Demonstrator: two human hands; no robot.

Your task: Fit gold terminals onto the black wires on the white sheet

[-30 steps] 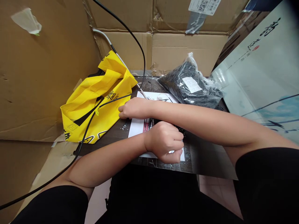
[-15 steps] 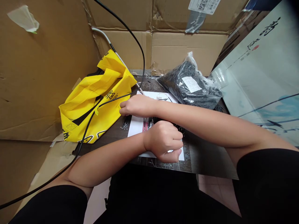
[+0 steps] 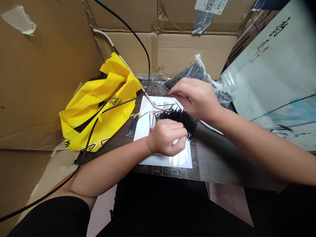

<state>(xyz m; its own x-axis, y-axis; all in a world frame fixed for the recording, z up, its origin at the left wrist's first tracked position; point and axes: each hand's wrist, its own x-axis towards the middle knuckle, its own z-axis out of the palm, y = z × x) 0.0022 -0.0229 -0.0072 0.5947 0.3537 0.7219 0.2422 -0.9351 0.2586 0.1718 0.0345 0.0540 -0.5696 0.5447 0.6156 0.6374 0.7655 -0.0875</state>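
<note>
Black wire bundle (image 3: 179,119): clamped in the closed left hand (image 3: 166,136), ends fanning upward.
Right hand (image 3: 195,98): fingers together beyond the bundle; hold unclear.
White paper sheet (image 3: 163,161): under the left hand.
Yellow bag (image 3: 96,112): left of the grip.

Thin wires (image 3: 176,119) in matt black plastic insulation, the loose strands (image 3: 134,126) ending in tiny metal tips, brassy perhaps, though too small to be sure. Beneath them, a sheet of smooth white paper (image 3: 164,161). Under that, a dark wood-grain tabletop (image 3: 217,154), lightly glossy. Beside it, a yellow bag (image 3: 84,121) of matt, creased non-woven fabric. Farther back, a clear polythene bag (image 3: 195,70), shiny and crinkled. All around, rough matt corrugated cardboard (image 3: 195,54) with glossy packing tape (image 3: 202,23). Overhead, a black cable (image 3: 130,33) with a smooth rubbery sheath. At right, a coated printed board (image 3: 274,85) with a soft sheen.
</note>
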